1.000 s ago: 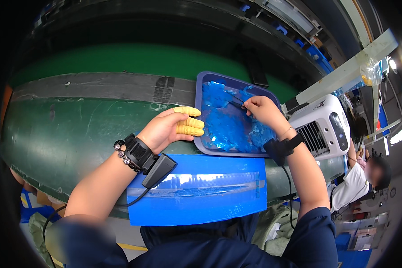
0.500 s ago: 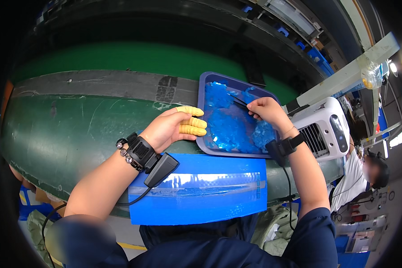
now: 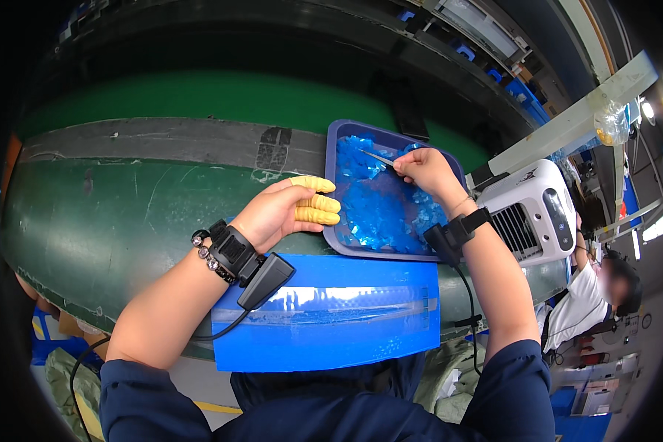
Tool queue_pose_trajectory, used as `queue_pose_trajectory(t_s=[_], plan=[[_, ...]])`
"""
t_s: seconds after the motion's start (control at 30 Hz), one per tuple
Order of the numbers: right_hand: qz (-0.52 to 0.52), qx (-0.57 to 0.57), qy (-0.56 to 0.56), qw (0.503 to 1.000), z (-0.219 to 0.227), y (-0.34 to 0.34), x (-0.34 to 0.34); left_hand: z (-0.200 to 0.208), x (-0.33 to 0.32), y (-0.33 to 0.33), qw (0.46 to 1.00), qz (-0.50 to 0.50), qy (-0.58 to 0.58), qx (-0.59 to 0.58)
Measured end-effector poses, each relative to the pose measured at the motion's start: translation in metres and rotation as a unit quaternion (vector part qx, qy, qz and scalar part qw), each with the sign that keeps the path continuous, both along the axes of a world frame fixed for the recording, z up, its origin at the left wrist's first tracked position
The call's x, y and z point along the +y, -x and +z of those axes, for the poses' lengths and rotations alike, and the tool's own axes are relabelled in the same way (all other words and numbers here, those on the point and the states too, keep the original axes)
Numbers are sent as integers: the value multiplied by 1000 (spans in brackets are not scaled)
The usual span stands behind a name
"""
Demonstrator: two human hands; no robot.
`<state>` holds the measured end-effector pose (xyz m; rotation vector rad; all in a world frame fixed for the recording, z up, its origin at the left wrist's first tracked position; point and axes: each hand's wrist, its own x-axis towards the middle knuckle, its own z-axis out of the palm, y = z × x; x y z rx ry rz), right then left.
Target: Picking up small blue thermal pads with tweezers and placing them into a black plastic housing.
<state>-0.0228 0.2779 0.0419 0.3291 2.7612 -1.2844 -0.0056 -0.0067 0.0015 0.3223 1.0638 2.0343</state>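
Now, small glossy blue film pieces [image 3: 372, 210]: they are lying heaped inside a shallow rectangular purple-blue plastic tray [image 3: 331, 158]; the tweezer work seems to be under way, with plenty of pieces remaining there and no separate finished batch showing.
Film look: the pieces are overlapping, looking thin and flaky, and catching bright light; one heap is sitting at the tray's far left, a larger spread nearer the body, with bare tray bottom showing between.
Slim pointed grey tweezers [image 3: 376, 157]: their tips are reaching over the far-left heap; whether they are gripping a piece is too small to tell.
Right hand [image 3: 429, 171]: it is pinching the tweezers between thumb and fingers above the tray.
Left hand [image 3: 272, 211]: it is hovering by the tray's left rim, fingers slightly apart, thumb bending inward, nothing visibly being held; yellow rubbery finger covers [image 3: 318, 216] are sheathing three fingers.
Flat blue board [image 3: 309, 350]: it is lying on the tray's near side.
Boxy white appliance with a dark grille [image 3: 555, 184]: it is standing just right of the tray.
Worn green tabletop [image 3: 162, 214]: it is supporting the tray.
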Motion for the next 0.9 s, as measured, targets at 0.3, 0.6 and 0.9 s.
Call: queue_pose_trajectory(t_s=[0.3,0.6,0.9], plan=[[25,51,25,998,9,-11,1,0,0,-1,1000,1,4,1],[21,96,73,993,24,-22,7,0,-1,-1,1000,1,4,1],[39,246,-196,949,46,-40,9,1,-1,-1,1000,0,5,4]])
